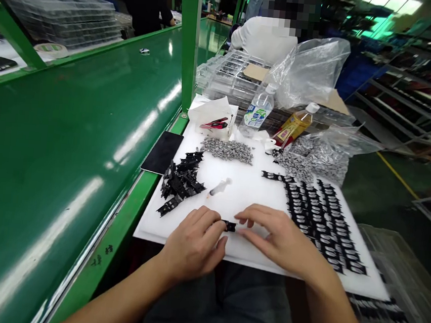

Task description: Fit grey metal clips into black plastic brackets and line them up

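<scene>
My left hand [196, 238] is closed on a small black plastic part [229, 226] at the front of the white board [215, 245]; its fingers cover much of the part. Just to the right, my right hand [269, 232] has thumb and fingers apart, near the part's free end, with nothing visible between them. A loose heap of black parts [183, 178] lies to the left. Small grey pieces [227, 150] are piled at the back of the board. Rows of black parts with grey pieces on them [320, 222] cover the right side.
A green conveyor belt [78, 118] runs along the left, with a dark tablet [163, 152] at its edge. Behind the board stand a clear bottle [259, 110], a yellow-brown drink bottle [295, 126] and stacked clear trays [231, 76]. A person in white [265, 39] sits beyond.
</scene>
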`<state>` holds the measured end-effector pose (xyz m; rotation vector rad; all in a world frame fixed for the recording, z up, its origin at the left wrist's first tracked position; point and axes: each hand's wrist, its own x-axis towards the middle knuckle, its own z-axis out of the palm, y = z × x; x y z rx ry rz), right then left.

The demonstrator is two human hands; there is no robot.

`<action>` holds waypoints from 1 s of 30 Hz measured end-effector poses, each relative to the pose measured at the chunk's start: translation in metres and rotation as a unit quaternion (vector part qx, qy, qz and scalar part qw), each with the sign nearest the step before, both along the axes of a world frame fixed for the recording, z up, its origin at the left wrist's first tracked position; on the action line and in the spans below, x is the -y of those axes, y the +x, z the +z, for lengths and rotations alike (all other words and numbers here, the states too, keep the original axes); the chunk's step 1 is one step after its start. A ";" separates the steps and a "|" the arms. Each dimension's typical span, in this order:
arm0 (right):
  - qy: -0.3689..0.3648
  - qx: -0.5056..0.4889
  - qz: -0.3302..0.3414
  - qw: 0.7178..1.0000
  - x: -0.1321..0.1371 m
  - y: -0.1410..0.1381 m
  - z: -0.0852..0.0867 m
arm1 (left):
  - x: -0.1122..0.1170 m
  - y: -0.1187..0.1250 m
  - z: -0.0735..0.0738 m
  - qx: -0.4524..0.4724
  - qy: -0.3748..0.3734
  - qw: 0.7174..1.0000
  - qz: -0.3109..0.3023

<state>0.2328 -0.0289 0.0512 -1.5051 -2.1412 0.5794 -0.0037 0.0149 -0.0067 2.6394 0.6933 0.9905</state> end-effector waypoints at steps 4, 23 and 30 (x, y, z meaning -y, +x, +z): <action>0.057 -0.155 -0.116 0.979 -0.037 -0.020 0.000 | 0.001 0.002 -0.001 -0.037 -0.021 0.999 0.033; 0.078 -0.103 -0.274 0.953 0.063 0.004 -0.020 | -0.002 0.000 0.001 -0.011 -0.065 0.997 0.029; 0.017 -0.185 -0.191 0.964 0.060 0.007 -0.013 | 0.001 0.002 0.002 -0.070 -0.042 0.996 0.020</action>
